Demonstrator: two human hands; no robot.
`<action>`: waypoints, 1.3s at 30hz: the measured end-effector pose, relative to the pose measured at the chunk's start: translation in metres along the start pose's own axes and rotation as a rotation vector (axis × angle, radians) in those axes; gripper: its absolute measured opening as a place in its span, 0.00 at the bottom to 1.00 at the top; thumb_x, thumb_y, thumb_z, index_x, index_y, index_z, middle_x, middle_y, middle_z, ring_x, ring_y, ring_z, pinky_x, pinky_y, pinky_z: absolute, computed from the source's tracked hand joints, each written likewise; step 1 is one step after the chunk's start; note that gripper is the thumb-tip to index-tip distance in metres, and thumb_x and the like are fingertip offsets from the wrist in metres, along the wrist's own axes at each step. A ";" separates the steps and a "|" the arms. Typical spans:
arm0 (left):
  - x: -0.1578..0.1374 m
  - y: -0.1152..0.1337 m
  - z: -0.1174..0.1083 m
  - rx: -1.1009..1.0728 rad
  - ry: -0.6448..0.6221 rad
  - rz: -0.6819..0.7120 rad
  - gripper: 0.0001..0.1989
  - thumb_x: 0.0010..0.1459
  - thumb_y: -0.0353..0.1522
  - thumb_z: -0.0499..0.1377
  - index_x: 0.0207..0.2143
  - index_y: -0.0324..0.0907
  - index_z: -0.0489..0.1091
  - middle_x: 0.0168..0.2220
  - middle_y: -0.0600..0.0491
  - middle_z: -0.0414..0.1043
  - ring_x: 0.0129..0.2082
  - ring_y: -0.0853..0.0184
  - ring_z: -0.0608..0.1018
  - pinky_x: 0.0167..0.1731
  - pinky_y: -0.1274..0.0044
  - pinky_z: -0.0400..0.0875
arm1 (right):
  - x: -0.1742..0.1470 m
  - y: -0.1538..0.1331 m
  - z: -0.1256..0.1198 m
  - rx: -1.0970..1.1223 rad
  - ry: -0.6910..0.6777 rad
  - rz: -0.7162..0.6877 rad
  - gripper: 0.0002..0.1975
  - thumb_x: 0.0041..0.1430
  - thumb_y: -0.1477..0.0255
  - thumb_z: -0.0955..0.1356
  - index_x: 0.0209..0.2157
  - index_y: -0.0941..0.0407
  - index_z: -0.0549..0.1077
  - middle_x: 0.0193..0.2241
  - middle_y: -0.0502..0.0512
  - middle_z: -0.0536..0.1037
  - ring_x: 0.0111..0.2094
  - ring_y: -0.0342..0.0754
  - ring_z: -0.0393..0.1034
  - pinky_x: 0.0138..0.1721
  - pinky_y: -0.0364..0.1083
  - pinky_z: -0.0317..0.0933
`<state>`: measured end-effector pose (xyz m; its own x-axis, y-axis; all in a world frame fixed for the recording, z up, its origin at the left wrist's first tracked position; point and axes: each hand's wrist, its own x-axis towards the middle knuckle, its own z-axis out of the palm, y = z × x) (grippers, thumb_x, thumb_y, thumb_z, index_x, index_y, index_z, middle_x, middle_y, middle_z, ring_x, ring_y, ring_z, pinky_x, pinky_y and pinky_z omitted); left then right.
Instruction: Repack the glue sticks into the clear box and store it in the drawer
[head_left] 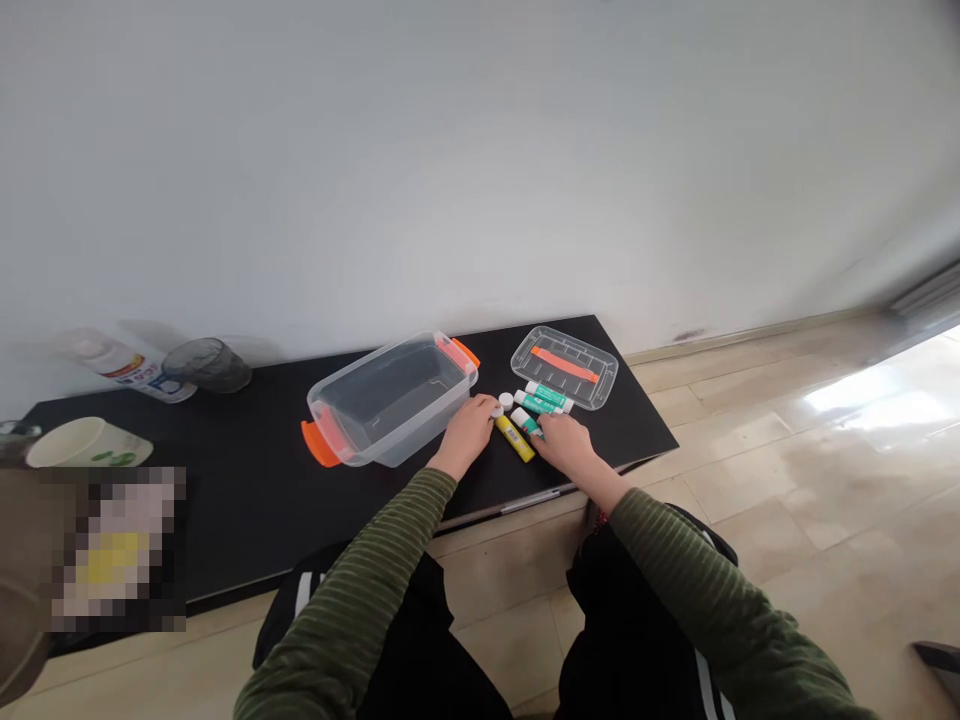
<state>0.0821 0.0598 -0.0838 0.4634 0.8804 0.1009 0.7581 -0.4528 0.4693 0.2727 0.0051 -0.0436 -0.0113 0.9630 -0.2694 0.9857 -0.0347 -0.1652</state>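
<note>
My left hand [469, 434] is closed, its fingertips pinching a small white cap [497, 410] at the top end of a yellow glue stick [516, 440]. Whether that cap is joined to the stick I cannot tell. My right hand [567, 442] has its fingers closed on a green-and-white glue stick [527, 423], partly covered by the hand. Just beyond lie two more green-and-white glue sticks, one nearer [537, 403] and one farther [550, 393]. Another round white piece [506, 401] stands between the hands.
Left of my hands sits an open clear plastic box [390, 400] with orange latches. Its clear lid [566, 366] with an orange handle lies behind the glue sticks. A white bottle [127, 365], a dark glass [208, 366] and a paper cup [90, 443] are at the black table's [262, 500] left end.
</note>
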 end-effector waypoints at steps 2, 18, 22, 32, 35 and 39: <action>0.001 0.001 0.000 0.031 -0.011 -0.010 0.14 0.58 0.21 0.55 0.45 0.43 0.69 0.49 0.46 0.72 0.51 0.56 0.73 0.52 0.66 0.69 | 0.002 0.003 -0.002 0.006 0.006 -0.004 0.15 0.66 0.63 0.63 0.47 0.56 0.75 0.47 0.62 0.78 0.50 0.56 0.71 0.43 0.49 0.65; 0.002 0.011 0.002 0.102 -0.020 -0.111 0.10 0.64 0.28 0.54 0.48 0.41 0.66 0.48 0.45 0.70 0.48 0.57 0.75 0.42 0.70 0.70 | 0.031 0.016 -0.001 -0.086 0.135 -0.007 0.13 0.66 0.70 0.63 0.47 0.57 0.75 0.49 0.65 0.73 0.55 0.57 0.62 0.42 0.48 0.67; 0.001 0.011 0.002 0.131 -0.030 -0.102 0.15 0.65 0.28 0.54 0.53 0.39 0.65 0.50 0.43 0.68 0.49 0.57 0.75 0.43 0.71 0.70 | 0.031 0.014 0.002 -0.097 0.145 -0.011 0.13 0.66 0.69 0.64 0.47 0.58 0.75 0.50 0.66 0.73 0.56 0.57 0.62 0.42 0.47 0.67; 0.001 0.008 0.003 -0.028 0.048 -0.141 0.11 0.61 0.26 0.56 0.46 0.40 0.71 0.48 0.44 0.68 0.47 0.57 0.76 0.48 0.67 0.71 | 0.029 0.013 0.001 -0.111 0.146 0.013 0.13 0.65 0.72 0.64 0.49 0.60 0.73 0.50 0.69 0.72 0.55 0.59 0.61 0.42 0.49 0.67; 0.002 0.006 0.002 -0.310 0.118 -0.234 0.09 0.59 0.25 0.58 0.43 0.41 0.70 0.46 0.45 0.71 0.48 0.57 0.76 0.52 0.63 0.70 | 0.025 0.016 -0.003 -0.054 0.203 0.030 0.14 0.66 0.70 0.63 0.50 0.61 0.71 0.50 0.70 0.72 0.55 0.59 0.60 0.44 0.50 0.66; 0.000 0.007 0.001 -1.061 0.149 -0.496 0.04 0.61 0.28 0.58 0.40 0.40 0.67 0.43 0.46 0.75 0.44 0.62 0.80 0.51 0.63 0.73 | 0.017 0.021 -0.009 0.075 0.239 0.026 0.15 0.68 0.69 0.62 0.51 0.61 0.68 0.49 0.67 0.74 0.54 0.57 0.64 0.48 0.48 0.61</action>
<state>0.0883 0.0563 -0.0813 0.1146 0.9667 -0.2290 0.0472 0.2250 0.9732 0.2949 0.0233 -0.0435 0.0631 0.9970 -0.0445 0.9697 -0.0718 -0.2337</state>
